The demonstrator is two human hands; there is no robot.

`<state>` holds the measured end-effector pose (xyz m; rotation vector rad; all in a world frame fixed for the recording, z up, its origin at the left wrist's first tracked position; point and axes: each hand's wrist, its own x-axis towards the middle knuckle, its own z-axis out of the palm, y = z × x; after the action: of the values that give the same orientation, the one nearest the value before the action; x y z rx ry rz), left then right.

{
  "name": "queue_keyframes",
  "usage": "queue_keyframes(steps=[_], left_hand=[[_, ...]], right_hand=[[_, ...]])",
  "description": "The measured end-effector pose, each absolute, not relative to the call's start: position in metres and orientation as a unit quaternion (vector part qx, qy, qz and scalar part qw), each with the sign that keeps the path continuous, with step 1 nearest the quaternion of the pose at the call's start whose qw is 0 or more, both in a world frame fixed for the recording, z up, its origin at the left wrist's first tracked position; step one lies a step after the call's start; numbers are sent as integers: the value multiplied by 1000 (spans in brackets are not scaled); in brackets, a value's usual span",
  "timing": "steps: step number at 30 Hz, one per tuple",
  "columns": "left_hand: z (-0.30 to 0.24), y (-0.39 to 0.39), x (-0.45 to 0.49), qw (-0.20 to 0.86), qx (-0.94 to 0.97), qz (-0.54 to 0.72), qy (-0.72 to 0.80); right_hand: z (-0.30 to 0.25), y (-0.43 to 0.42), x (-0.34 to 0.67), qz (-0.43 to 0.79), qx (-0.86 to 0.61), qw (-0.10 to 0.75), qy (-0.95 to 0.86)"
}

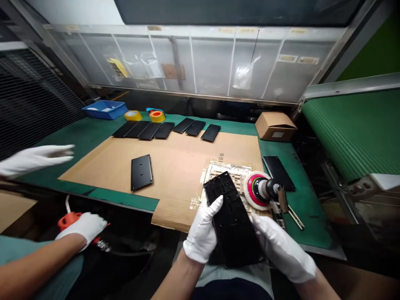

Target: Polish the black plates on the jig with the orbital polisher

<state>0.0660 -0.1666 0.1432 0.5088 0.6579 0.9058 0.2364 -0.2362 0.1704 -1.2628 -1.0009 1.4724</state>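
Holding a black plate (233, 221) two-handed at lower centre of the frame.

Grips it with the gloved left hand (201, 235) curled round the left long edge, thumb across the face, and with the gloved right hand (281, 250) closed on the lower right edge, above the lap and at the near rim of the desk (90, 133). Looks thin, stiff and light, with a glossy face that is probably slippery and easy to mark. Best taken by the long edges, as here, not by the flat. Ends near a polisher (259, 189) lying on the cardboard sheet (187, 162). Shares the frame with similar plates (141, 171) further up, and with a co-worker's open hand (36, 158) at far left.
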Motion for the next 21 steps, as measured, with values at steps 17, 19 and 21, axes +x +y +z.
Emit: queue_keyframes(steps=[17, 19, 21], left_hand=[[128, -213, 34, 858, 107, 384, 323], [127, -213, 34, 861, 119, 382, 313], [127, -212, 35, 865, 134, 375, 306]], right_hand=[[22, -250, 398, 94, -861, 12, -499], [32, -262, 394, 85, -879, 74, -463], [52, -274, 380, 101, -885, 213, -402]])
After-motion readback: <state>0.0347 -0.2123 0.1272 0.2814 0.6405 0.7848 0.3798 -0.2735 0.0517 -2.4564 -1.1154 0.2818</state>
